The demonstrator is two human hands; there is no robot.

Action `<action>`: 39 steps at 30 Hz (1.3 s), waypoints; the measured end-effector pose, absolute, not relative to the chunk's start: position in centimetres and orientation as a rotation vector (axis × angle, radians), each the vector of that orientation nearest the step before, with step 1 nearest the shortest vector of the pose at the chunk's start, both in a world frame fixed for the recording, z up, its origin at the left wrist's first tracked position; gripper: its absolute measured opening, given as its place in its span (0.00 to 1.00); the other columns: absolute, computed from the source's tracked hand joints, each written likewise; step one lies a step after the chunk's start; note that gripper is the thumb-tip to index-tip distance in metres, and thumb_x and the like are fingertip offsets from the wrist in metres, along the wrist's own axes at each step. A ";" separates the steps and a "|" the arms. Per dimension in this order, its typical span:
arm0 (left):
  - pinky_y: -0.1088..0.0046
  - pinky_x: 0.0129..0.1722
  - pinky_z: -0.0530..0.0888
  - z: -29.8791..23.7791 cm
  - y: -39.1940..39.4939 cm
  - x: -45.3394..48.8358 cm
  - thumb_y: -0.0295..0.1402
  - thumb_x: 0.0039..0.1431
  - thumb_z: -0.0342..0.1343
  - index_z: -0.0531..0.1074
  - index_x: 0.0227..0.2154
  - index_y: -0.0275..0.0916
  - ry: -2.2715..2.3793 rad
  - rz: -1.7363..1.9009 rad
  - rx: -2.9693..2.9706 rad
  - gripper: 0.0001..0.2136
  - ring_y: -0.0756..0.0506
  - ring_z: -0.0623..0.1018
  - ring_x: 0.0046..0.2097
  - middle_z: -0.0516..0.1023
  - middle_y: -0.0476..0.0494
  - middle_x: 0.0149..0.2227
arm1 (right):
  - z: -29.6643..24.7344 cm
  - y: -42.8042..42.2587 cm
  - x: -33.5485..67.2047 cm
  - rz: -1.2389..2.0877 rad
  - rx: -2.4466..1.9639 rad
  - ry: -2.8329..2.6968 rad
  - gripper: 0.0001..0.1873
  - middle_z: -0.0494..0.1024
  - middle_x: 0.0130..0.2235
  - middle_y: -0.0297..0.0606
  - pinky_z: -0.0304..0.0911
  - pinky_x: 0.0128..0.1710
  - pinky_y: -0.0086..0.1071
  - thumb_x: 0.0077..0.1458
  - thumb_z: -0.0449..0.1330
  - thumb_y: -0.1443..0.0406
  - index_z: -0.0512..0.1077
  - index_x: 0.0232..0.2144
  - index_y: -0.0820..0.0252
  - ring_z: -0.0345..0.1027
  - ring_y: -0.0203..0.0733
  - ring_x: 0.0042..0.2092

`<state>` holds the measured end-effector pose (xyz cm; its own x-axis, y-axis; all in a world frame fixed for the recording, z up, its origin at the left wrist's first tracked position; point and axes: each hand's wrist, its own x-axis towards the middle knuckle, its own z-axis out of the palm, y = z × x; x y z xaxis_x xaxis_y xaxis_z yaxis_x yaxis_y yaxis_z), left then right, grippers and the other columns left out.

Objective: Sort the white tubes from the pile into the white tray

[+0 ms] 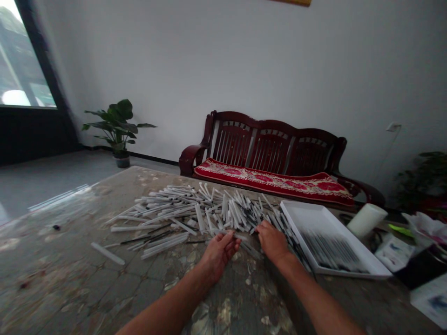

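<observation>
On the table spreads a heap of slim whitish tubes, with thin dark sticks among them. My left hand is at the near edge of the heap, fingers curled and pinching what looks like one slim translucent tube. To its right, my right hand reaches into the heap with its fingers closed. Whatever its fingertips grip is hidden and blurred. Beside my right hand stands a shallow white box, holding a row of slim dark sticks laid side by side.
Right of the box are a white roll, a bright green item and some packages. One loose tube lies left of the heap. Behind the table stands a wooden bench with a red cover; a potted plant is at left.
</observation>
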<state>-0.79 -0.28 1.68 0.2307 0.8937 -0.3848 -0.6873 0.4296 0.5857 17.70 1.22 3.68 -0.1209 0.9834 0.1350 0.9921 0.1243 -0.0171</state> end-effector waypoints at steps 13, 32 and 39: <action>0.80 0.27 0.76 1.0 0.4 -0.9 0.26 0.55 0.59 0.68 0.28 0.35 0.759 1.156 0.316 0.05 0.51 0.79 0.27 0.76 0.46 0.24 | 4.1 0.9 17.3 -0.157 -1.974 -2.359 0.12 0.76 0.42 0.46 0.59 0.41 0.32 0.56 0.51 0.73 0.73 0.37 0.60 0.70 0.44 0.43; 0.70 0.40 0.77 0.8 0.2 0.1 0.29 0.51 0.62 0.69 0.30 0.36 0.634 1.163 0.433 0.07 0.47 0.81 0.34 0.79 0.42 0.31 | 1.6 -1.4 13.3 0.537 -1.553 -1.539 0.05 0.77 0.28 0.34 0.61 0.30 0.28 0.47 0.56 0.64 0.70 0.28 0.58 0.69 0.39 0.30; 0.73 0.37 0.78 0.9 0.2 0.1 0.27 0.56 0.58 0.70 0.31 0.35 0.695 1.170 0.369 0.02 0.48 0.80 0.33 0.79 0.41 0.32 | 0.8 -1.0 13.9 0.655 -1.496 -1.358 0.08 0.77 0.27 0.37 0.65 0.29 0.30 0.46 0.57 0.62 0.69 0.30 0.59 0.71 0.41 0.29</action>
<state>0.09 0.23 0.88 0.2173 0.9276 -0.3038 -0.7108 0.3637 0.6020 13.90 -0.99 0.80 0.2316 0.9493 0.2128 0.4247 0.0981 -0.9000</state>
